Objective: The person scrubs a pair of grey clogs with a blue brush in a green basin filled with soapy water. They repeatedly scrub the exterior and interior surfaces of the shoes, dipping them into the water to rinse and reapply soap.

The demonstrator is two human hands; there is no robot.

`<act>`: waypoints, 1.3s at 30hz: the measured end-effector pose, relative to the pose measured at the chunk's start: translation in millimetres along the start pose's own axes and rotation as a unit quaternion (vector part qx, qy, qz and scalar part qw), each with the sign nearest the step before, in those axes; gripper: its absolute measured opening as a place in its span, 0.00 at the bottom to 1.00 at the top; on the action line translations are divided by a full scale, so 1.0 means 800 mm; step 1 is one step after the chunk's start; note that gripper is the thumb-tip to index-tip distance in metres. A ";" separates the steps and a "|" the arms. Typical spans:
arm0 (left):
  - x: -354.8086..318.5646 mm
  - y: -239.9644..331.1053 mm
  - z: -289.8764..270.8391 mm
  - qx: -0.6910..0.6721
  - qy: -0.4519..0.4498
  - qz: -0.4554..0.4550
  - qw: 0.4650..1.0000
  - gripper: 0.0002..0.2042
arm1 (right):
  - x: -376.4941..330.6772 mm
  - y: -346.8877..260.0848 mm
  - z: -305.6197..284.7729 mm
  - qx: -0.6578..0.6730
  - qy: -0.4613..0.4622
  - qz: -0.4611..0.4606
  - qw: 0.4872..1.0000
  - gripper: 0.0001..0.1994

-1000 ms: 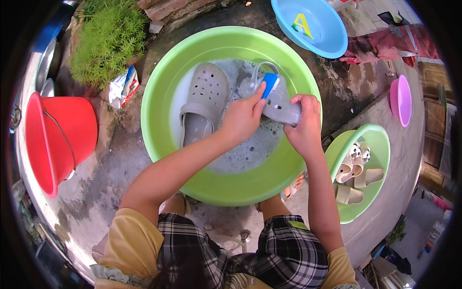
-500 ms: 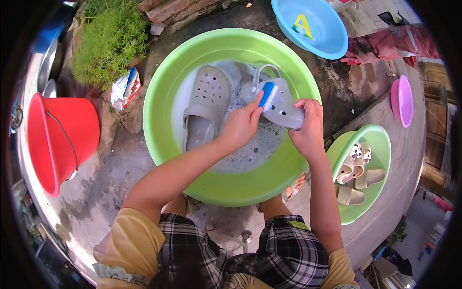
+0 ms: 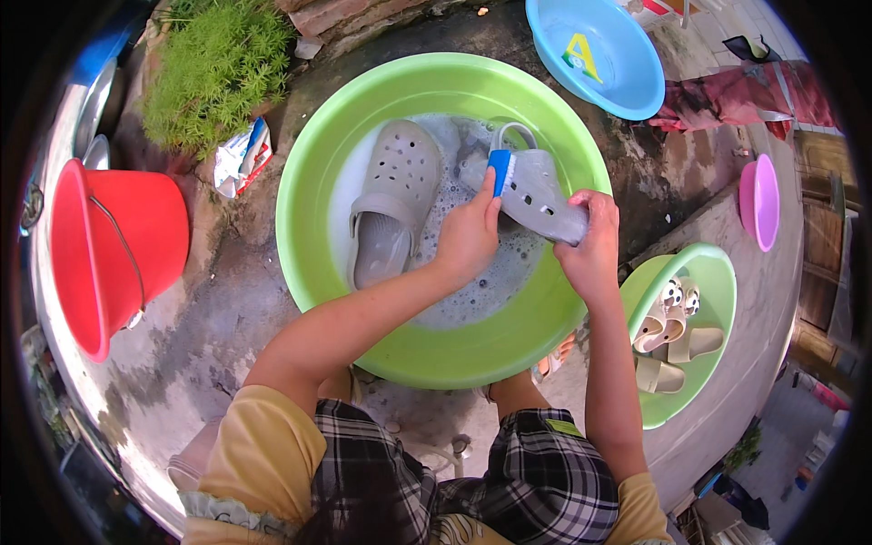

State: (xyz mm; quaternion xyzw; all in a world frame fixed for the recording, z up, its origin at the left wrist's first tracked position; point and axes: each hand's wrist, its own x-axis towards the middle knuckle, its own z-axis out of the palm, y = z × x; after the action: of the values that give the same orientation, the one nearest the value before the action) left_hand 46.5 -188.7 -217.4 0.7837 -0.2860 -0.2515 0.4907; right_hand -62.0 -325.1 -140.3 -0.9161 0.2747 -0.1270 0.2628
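My left hand (image 3: 469, 234) grips a small blue brush (image 3: 499, 170) with white bristles. Those bristles are against the side of a grey clog (image 3: 538, 193), whose heel strap stands up at its far end. My right hand (image 3: 590, 247) is closed on the near right end of that clog and holds it tilted over the suds. Both hands are above a large green basin (image 3: 306, 150) of foamy water (image 3: 486, 295). The other grey clog (image 3: 400, 177) lies in the basin on the left, its holed top facing up.
A red bucket (image 3: 150, 245) stands left, near a crumpled packet (image 3: 241, 159) and a green plant (image 3: 218, 86). At the far right is a light blue basin (image 3: 627, 68). Right of me sit a pale green tub (image 3: 727, 300) with several beige shoes and a purple basin (image 3: 766, 204).
The brush has turned more upright and shifted slightly along the clog's side. My right hand still grips the clog, which has tilted a little. The whole view has shifted slightly.
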 end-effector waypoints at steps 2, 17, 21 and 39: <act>-0.035 0.022 0.019 -0.100 0.003 0.093 0.991 0.25 | -0.001 0.012 -0.010 -0.017 0.001 0.009 1.000 0.27; -0.012 0.001 0.013 -0.021 -0.026 0.027 0.999 0.23 | -0.006 0.019 -0.008 -0.026 0.003 0.025 0.999 0.28; 0.007 -0.020 0.008 0.018 0.007 -0.064 0.998 0.25 | -0.004 0.009 0.001 -0.020 0.005 -0.007 1.000 0.27; 0.041 -0.010 -0.018 0.045 -0.020 0.016 0.999 0.24 | -0.002 -0.016 0.000 -0.021 -0.023 -0.091 0.995 0.26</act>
State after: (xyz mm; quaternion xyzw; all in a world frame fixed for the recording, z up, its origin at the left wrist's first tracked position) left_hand 80.7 -199.5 -223.1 0.7953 -0.3195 -0.2457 0.4528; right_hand -57.8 -315.4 -133.4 -0.9453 0.1864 -0.1237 0.2373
